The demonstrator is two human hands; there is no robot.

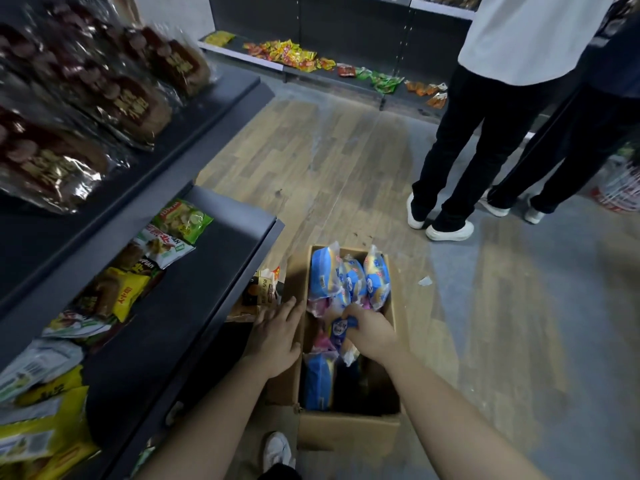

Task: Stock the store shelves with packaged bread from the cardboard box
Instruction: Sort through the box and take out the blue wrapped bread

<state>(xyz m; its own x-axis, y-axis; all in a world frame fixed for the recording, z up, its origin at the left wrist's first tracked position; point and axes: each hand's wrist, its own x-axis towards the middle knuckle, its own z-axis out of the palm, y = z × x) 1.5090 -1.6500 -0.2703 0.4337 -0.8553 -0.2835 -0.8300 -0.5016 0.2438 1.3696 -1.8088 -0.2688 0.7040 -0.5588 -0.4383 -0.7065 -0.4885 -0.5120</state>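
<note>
Box (346, 433): plain brown cardboard, matt, slightly rough. Bread packs (320, 271): glossy blue plastic film, crinkled. Shelves (207, 271): dark grey, matt, smooth, metal by look. Bags (131, 102) on top shelf: clear shiny film, creased. Floor (329, 161): wood-look planks, dull sheen.

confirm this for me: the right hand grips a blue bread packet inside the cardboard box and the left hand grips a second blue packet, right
Not quite. The head view shows the left hand holding nothing: it rests flat, fingers straight, on the left flap of the cardboard box. The rest holds: the right hand grips a blue bread packet inside that box.
</note>
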